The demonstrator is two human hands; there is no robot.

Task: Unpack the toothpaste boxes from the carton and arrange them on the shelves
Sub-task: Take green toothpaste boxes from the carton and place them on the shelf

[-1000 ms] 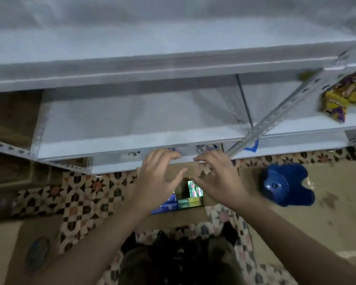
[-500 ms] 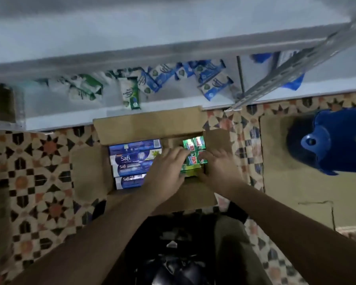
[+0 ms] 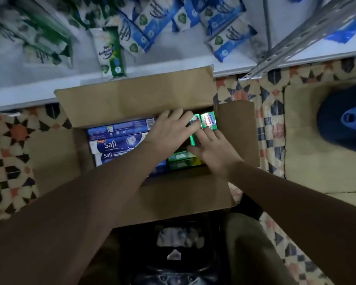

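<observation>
An open brown carton (image 3: pixel 132 99) stands on the floor below me, in front of the lowest shelf (image 3: pixel 173 68). Blue Safi toothpaste boxes (image 3: pixel 119 141) lie stacked in its left half. Green toothpaste boxes (image 3: pixel 209 121) fill its right half, some upright and some flat (image 3: pixel 181 161). My left hand (image 3: pixel 171 130) rests flat inside the carton, its spread fingers on the tops of the upright green boxes. My right hand (image 3: pixel 214 150) lies beside it, fingertips touching a green box. Neither hand shows a closed grip.
Blue and green wipe packs (image 3: pixel 111 52) lie scattered on the lowest shelf. A slotted metal upright (image 3: pixel 296 40) stands at the right. A blue plastic stool (image 3: pixel 341 124) sits on a mat to the right. The floor has patterned tiles (image 3: pixel 12 145).
My view dropped from the empty upper shelf to the carton. Both hands came down from the shelf edge into the carton and now lie on the green boxes.
</observation>
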